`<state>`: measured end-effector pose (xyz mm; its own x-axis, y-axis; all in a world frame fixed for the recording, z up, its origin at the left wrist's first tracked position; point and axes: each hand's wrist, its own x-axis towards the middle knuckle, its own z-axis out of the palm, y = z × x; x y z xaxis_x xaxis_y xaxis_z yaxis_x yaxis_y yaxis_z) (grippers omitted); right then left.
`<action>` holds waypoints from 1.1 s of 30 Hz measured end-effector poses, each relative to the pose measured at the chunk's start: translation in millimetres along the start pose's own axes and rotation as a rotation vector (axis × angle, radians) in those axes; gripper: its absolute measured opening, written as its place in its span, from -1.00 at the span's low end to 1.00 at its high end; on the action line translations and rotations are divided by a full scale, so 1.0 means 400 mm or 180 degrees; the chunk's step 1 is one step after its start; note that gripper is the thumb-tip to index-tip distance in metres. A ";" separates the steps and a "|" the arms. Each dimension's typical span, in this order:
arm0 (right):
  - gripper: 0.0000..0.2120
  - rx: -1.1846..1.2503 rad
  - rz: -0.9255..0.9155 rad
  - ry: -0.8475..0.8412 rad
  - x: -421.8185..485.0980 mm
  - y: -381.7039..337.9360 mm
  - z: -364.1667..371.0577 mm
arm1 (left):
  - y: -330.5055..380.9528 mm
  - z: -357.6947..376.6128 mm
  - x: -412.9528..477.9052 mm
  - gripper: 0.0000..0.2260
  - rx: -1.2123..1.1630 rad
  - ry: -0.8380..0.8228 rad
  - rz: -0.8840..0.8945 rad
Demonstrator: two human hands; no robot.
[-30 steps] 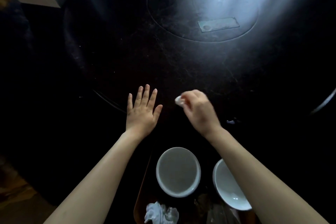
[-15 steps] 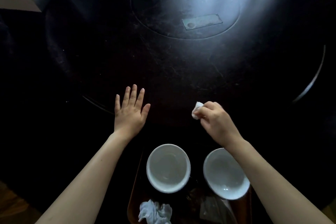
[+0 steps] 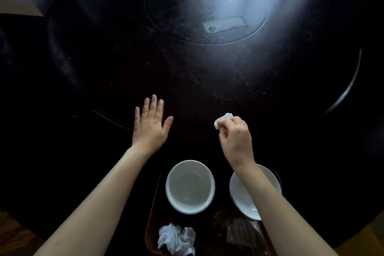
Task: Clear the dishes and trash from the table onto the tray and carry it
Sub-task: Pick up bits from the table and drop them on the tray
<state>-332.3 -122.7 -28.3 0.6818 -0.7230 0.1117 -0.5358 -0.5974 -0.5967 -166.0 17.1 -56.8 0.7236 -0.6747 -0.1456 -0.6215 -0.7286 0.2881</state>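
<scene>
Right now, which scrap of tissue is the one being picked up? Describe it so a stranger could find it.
Start at the brown tray at the near edge of the dark round table. Beyond it, the right hand pinches a small white tissue wad. Unlike the larger crumpled white tissue lying on the tray, this one is in the hand's grip.

Right hand [image 3: 235,137] pinching small white paper wad [image 3: 222,119] above dark table [image 3: 207,81], left hand [image 3: 150,123] flat, fingers spread, brown tray [image 3: 152,214] below holding two white bowls [image 3: 190,186], crumpled napkin [image 3: 176,239]
</scene>
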 end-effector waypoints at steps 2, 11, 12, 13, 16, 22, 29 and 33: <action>-0.84 -0.0036 -0.0050 -0.0068 0.003 0.002 -0.006 | 0.022 0.001 -0.004 -0.46 0.0004 -0.0020 0.0304; -0.81 0.0072 -0.0152 0.0011 0.096 -0.005 -0.027 | 0.042 0.020 -0.014 -0.46 0.0405 -0.0195 0.0666; -0.81 0.0046 -0.0198 -0.0118 0.112 -0.011 -0.021 | 0.042 0.021 -0.014 -0.46 0.0418 -0.0174 0.0676; -0.81 0.0014 -0.0272 -0.0303 0.119 -0.015 -0.015 | 0.041 0.021 -0.013 -0.46 0.0420 -0.0153 0.0686; -0.83 -0.0060 -0.0555 -0.0733 0.090 -0.002 -0.027 | 0.036 0.025 -0.011 -0.47 0.0441 -0.0129 0.0699; -0.78 -0.0156 -0.0746 -0.1056 0.023 0.063 -0.106 | 0.021 0.026 -0.008 -0.45 0.0511 -0.0111 0.0720; -0.81 -0.0381 0.0043 -0.0186 0.060 0.081 -0.086 | 0.011 0.024 -0.003 -0.43 0.0532 -0.0138 0.0715; -0.83 -0.0116 -0.0434 -0.0792 -0.035 0.018 -0.056 | 0.003 0.023 0.000 -0.43 0.0523 -0.0160 0.0725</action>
<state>-356.6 -124.7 -16.5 0.8477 -0.5304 -0.0122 -0.4452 -0.6986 -0.5601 -169.5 15.0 -65.0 0.5464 -0.8252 -0.1428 -0.8097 -0.5641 0.1619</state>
